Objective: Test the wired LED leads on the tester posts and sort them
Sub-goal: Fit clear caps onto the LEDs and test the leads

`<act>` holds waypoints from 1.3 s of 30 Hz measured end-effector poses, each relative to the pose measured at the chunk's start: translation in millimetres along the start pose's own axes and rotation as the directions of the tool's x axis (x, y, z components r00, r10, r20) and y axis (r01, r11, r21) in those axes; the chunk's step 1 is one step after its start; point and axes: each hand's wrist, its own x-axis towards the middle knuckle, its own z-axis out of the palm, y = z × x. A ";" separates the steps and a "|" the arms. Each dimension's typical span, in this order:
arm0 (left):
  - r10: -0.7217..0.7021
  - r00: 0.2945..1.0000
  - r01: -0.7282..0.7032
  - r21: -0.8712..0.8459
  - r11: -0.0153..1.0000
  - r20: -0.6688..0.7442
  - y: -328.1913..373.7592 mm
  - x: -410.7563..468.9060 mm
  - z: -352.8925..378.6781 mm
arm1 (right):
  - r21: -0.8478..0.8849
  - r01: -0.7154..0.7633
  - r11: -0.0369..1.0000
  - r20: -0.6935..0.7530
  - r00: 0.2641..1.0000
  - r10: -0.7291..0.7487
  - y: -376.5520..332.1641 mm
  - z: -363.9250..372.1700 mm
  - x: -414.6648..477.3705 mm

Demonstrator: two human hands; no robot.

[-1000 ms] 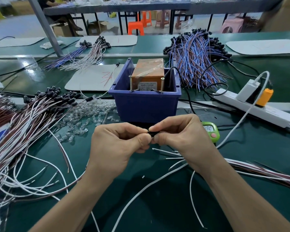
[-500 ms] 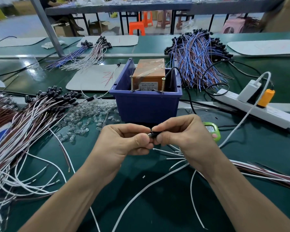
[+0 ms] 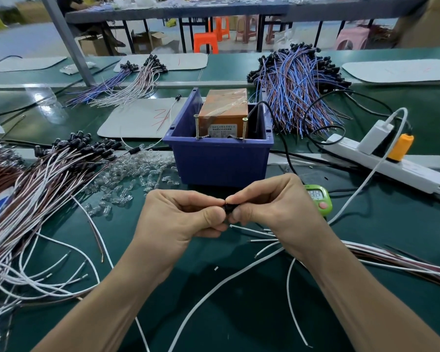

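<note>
At centre frame, the left hand (image 3: pixel 181 219) and right hand (image 3: pixel 272 207) each pinch one black LED holder (image 3: pixel 228 208). The tester posts (image 3: pixel 244 128) stand at twelve o'clock in a blue bin (image 3: pixel 219 161). The lead likely feels light and floppy, so grip its rigid holder.

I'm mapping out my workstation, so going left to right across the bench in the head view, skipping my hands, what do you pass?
Bundle of white and brown wired LED leads → pile of clear LED caps → blue bin → green counter → white power strip.
</note>
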 end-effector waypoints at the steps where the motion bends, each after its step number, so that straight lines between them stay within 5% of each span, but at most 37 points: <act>1: 0.002 1.000 -0.002 0.009 1.000 -0.009 0.3 0.4 -0.4 | -0.014 -0.002 1.000 -0.002 1.000 0.002 0.1 0.8 0.0; 11: 0.117 0.990 -0.114 0.043 0.993 -0.081 11.4 4.2 -12.2 | 0.089 -0.079 0.993 -0.097 0.991 0.087 -3.1 -1.4 2.3; 19: 0.277 0.960 -0.273 0.090 0.958 -0.038 8.3 0.3 -7.4 | 0.255 -0.243 0.936 0.102 0.969 0.223 2.1 -4.5 2.3; 27: 0.399 0.917 -0.382 0.284 0.880 -0.004 8.2 -0.6 -4.9 | 0.205 -0.221 0.954 0.115 0.973 0.201 9.2 -2.9 3.9; 39: 0.417 0.909 -0.390 0.327 0.861 -0.014 8.9 -1.2 -6.4 | 0.141 -0.162 0.977 0.042 0.987 0.158 10.6 -0.6 2.9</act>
